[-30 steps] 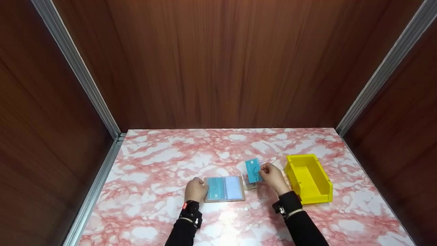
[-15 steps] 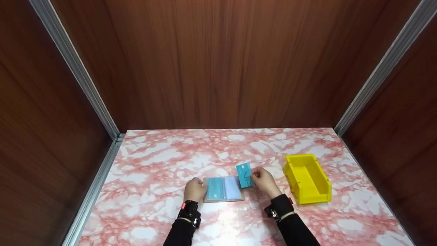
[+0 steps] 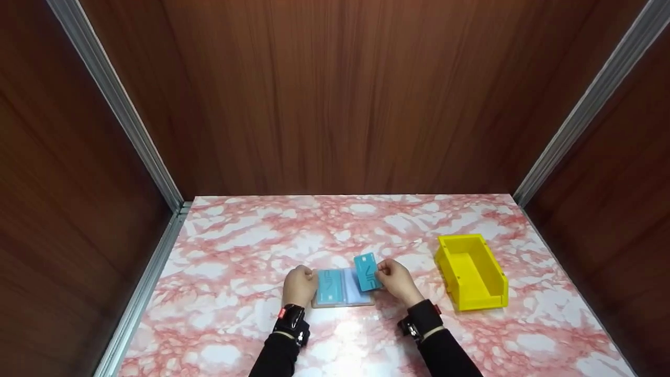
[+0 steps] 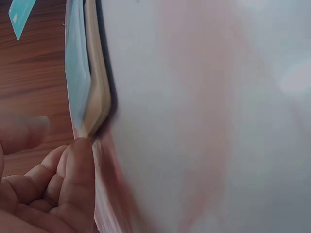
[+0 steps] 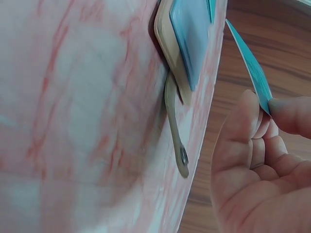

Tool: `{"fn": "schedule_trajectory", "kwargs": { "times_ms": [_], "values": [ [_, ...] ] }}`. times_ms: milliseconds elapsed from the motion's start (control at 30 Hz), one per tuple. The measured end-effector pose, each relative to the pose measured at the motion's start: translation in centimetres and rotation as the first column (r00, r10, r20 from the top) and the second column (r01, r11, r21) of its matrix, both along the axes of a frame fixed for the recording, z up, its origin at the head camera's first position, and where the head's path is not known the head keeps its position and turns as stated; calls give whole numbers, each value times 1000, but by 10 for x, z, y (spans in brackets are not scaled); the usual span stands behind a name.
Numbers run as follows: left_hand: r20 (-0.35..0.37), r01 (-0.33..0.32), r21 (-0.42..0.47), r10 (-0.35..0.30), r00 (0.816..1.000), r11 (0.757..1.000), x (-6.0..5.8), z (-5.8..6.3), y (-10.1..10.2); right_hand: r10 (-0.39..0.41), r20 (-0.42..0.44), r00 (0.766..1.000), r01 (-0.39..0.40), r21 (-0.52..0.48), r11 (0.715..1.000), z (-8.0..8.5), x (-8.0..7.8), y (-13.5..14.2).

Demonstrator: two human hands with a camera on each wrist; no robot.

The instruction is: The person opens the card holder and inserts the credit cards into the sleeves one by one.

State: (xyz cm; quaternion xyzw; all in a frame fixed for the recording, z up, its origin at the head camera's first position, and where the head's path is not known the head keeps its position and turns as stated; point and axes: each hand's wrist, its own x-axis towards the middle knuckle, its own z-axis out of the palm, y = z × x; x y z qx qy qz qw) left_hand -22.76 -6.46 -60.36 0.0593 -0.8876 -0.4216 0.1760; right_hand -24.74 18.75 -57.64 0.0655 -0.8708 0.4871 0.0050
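Observation:
In the head view, a small tan-covered card holder [image 3: 371, 303] lies open flat on the table. A blue card [image 3: 329, 287] sits in its left clear sleeve, and the right sleeve looks pale. My left hand [image 3: 300, 286] holds the holder's left edge; in the left wrist view its curled fingers [image 4: 77, 170] are at the corner while the thumb stands raised. Pinched between thumb and fingertips of my right hand [image 3: 396, 280] is another blue card [image 3: 367, 272] with dark lettering. That card is tilted above the right sleeve and overlaps it in the head view.
A yellow plastic bin [image 3: 473, 275] stands to the right of my right hand. From the holder's right side a tan strap with a metal snap [image 5: 177, 138] sticks out. Wood-grain panels [image 3: 335, 99] enclose the pink marbled table [image 3: 251, 235] at the back and both sides.
My right hand has carried the pinched card leftward and slightly down, from beside the holder to over its right sleeve. The left hand stays at the left edge.

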Motion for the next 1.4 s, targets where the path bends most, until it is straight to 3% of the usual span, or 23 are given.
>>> {"fn": "schedule_trajectory", "kwargs": {
  "times_ms": [200, 600, 733, 900, 1133, 1400],
  "values": [
    [-116, 30, 6, -29, 993, 1000, 3, 12, 9, 35, 17, 999, -34, -40, 999, 0, 1, -10],
    [-31, 104, 51, -103, 994, 993, 4, 18, 27, 95, 64, 993, -85, -150, 985, 0, 5, -32],
    [-25, 115, 83, -114, 993, 990, 6, 20, 31, 102, 57, 993, -93, -138, 986, -1, 6, -36],
    [-24, 123, 113, -121, 992, 986, 7, 21, 33, 108, 13, 994, -106, -84, 991, -2, 8, -41],
    [-50, 126, 108, -121, 991, 986, 7, 20, 37, 148, 52, 988, -137, -175, 975, -3, 9, -46],
    [-85, 135, 114, -125, 988, 984, 7, 22, 38, 157, 79, 984, -140, -191, 972, -3, 8, -48]
  ]
}}
